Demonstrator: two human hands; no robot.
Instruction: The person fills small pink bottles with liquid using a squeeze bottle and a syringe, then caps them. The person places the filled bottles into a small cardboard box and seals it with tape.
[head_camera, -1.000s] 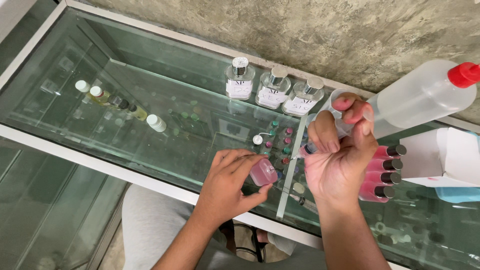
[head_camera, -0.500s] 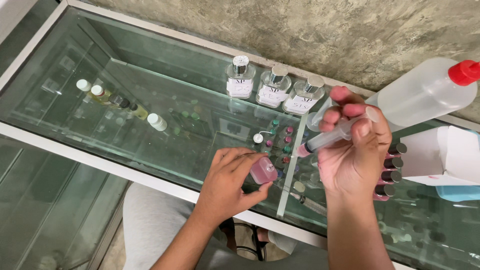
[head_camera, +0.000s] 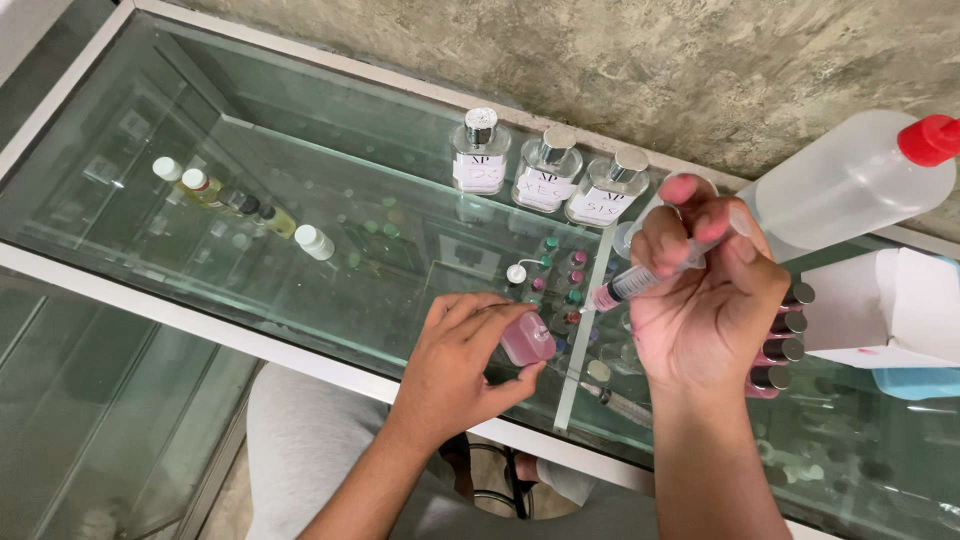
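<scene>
My left hand (head_camera: 462, 358) grips a small pink bottle (head_camera: 527, 339) that rests on the glass counter top (head_camera: 300, 200). My right hand (head_camera: 708, 300) holds a clear syringe (head_camera: 640, 281) with pink liquid in its tip, angled down to the left. The syringe tip hangs just to the right of and above the pink bottle, apart from it. Behind my right hand lie several pink vials with dark caps (head_camera: 785, 350), partly hidden by it.
Three square clear bottles with silver caps (head_camera: 545, 170) stand at the back by the concrete wall. A large plastic bottle with a red cap (head_camera: 860, 175) lies at the right, with a white box (head_camera: 890, 305) below it. Small vials (head_camera: 215, 195) sit under the glass at left.
My right hand has lifted and turned the syringe from upright to slanting, its tip now pointing toward the pink bottle. My left hand and the bottle have stayed put.
</scene>
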